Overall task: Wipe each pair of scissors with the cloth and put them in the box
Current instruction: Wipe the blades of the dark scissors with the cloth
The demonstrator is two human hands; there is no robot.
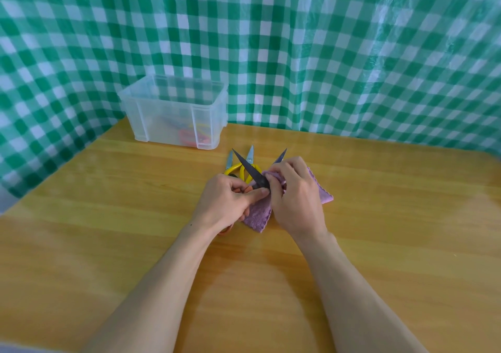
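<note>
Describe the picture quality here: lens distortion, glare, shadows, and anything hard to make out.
Head view: the wide lens bows the curtain checks and the table edge; pale glare washes the table's sides; shadows under the left hand and right hand are faint; the cloudy box hazes the scissors inside; the held scissors and cloth are sharp.

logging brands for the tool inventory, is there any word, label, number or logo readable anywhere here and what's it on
None: no text can be read in this view.
On the clear plastic box no label shows; the scissors inside are blurred through its wall.
On the dark-bladed scissors and yellow-handled scissors no mark is legible.
The purple cloth and green checked sheet carry no print.
</note>
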